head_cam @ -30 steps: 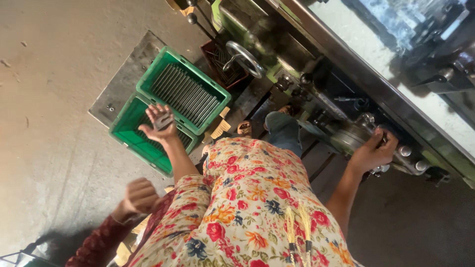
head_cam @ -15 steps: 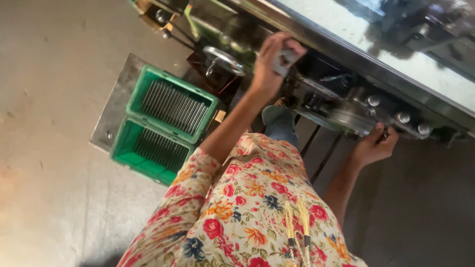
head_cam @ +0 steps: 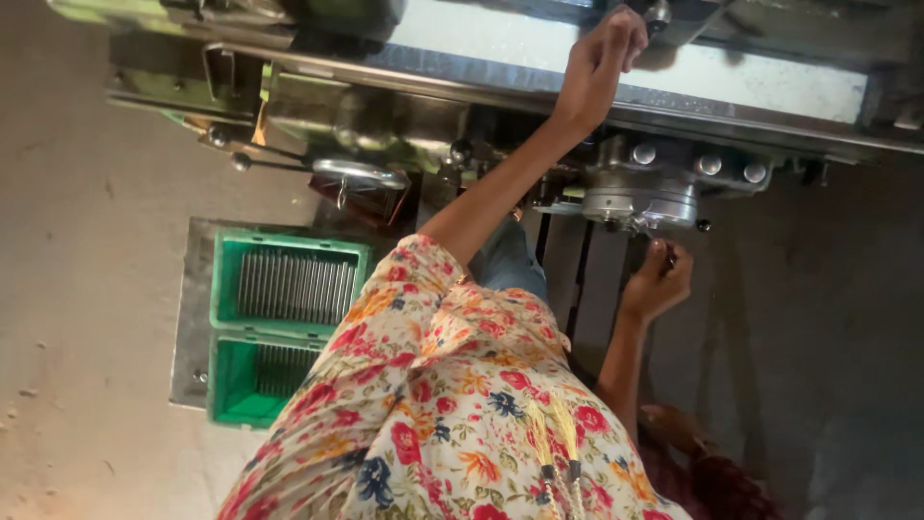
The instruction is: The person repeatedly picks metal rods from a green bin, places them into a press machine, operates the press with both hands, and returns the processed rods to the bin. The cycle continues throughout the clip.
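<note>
- Grey steel machine (head_cam: pixel 539 91) spans the top.
- Left hand (head_cam: pixel 602 53) reaches onto it, fingers curled; contents unclear.
- Right hand (head_cam: pixel 657 281) grips a small handle (head_cam: pixel 671 252) below.
- Green crates (head_cam: pixel 284 318) sit apart on the floor.

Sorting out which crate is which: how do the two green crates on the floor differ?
The upper green crate, nearer the machine, shows a full row of grey metal pieces across its width. The lower green crate shows fewer pieces, with bare green bottom, and the floral sleeve hides part of it. Both are the same green plastic, set side by side on a grey plate.
</note>
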`<state>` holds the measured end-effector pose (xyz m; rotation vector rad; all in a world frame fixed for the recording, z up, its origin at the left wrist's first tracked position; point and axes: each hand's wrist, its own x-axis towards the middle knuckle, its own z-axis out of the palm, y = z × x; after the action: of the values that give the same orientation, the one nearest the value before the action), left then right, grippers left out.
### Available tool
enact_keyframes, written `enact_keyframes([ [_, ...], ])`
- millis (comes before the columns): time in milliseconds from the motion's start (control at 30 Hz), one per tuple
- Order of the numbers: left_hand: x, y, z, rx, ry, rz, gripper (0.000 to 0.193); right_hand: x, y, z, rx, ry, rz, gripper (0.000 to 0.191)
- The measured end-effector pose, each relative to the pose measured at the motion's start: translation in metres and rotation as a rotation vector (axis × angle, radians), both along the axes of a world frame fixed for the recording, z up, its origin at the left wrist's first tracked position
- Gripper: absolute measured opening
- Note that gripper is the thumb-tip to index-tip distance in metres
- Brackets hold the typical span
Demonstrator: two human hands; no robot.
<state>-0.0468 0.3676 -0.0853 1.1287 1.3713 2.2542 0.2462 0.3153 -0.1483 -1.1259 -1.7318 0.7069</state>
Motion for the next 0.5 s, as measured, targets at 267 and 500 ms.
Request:
enact_keyframes([
  [267, 0.025, 0.011, 0.010, -0.278, 0.300, 0.127, 0.050, -0.035, 0.028, 0.005, 0.044, 0.060, 0.088, 0.020],
  [500, 0.026, 0.000, 0.039, -0.468, 0.411, 0.111, 0.045, -0.053, 0.028, 0.009, -0.154, 0.147, 0.113, 0.015],
])
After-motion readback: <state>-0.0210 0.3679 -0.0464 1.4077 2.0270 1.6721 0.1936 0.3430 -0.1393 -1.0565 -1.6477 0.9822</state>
